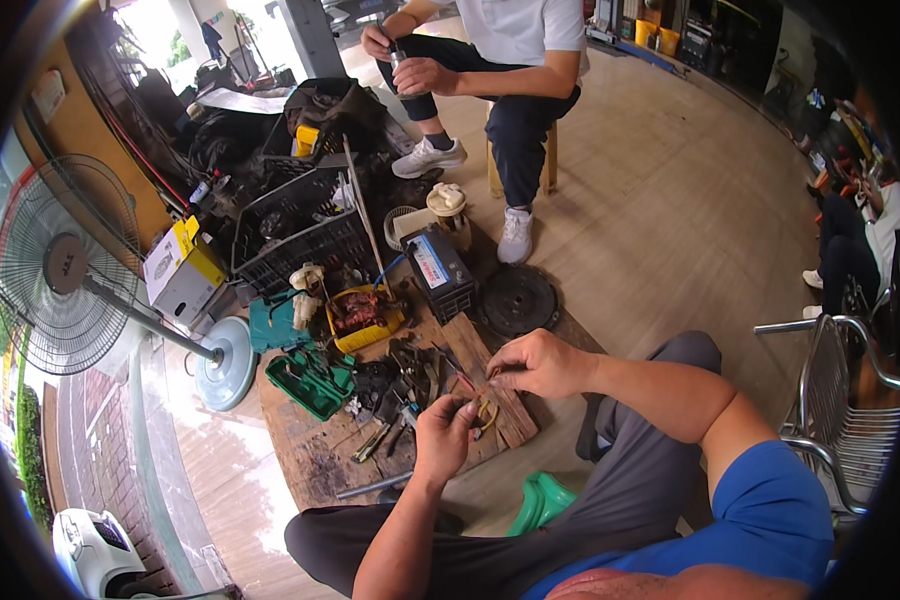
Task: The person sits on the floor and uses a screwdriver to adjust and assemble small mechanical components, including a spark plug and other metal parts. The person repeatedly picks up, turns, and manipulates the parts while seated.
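Over the near right edge of a low wooden workbench (320,455), both my hands are close together with fingers pinched. My left hand (442,440) is closed on something too small to make out. Higher and to the right, my right hand (542,364) also pinches a tiny thing that its fingers mostly hide. A thin yellow loop (487,413), perhaps a wire, shows just beside my left fingertips. Slim red-handled tools (462,376) lie between the hands. Left of them spreads a pile of dark metal tools and parts (405,372).
An open green case (310,384), a yellow tray (368,318) of reddish parts and a car battery (438,270) crowd the bench's far side. Beyond stand a black crate (305,225) and a seated person (490,80). A fan (67,262) is left, a metal chair (840,410) right.
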{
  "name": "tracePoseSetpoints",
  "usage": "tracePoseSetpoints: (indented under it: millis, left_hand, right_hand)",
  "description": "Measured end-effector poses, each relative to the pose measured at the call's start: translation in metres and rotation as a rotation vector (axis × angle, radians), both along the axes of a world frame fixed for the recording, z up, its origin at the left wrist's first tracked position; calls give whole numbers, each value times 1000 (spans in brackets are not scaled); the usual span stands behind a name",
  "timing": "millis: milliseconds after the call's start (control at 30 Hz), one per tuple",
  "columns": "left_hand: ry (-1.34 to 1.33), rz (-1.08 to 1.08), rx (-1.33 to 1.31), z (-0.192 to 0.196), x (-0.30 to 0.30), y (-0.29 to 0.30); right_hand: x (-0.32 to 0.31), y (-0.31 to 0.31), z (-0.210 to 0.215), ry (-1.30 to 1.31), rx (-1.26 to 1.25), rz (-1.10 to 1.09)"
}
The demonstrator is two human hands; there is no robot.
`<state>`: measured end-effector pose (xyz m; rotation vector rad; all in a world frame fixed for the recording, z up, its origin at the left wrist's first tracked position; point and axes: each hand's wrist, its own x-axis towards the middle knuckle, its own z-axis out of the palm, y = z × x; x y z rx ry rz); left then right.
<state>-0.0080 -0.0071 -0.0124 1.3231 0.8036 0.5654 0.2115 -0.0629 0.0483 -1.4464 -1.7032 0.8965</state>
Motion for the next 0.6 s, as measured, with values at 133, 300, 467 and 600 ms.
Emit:
tracePoseSetpoints:
  millis: [133, 300, 467, 600]
  left_hand:
    - [-42, 10, -17, -7, -1, 1]
    - [-19, 7, 9, -10, -1, 2]
    - [28, -39, 55, -7, -3, 3]
    - [41, -56, 62, -10, -4, 5]
  right_hand:
    - [-1, 1, 1, -12, 9, 4]
    - [1, 1, -3, -5, 8, 2]
    - [0, 0, -1, -23, 34, 2]
    - [0, 0, 0, -18, 20, 4]
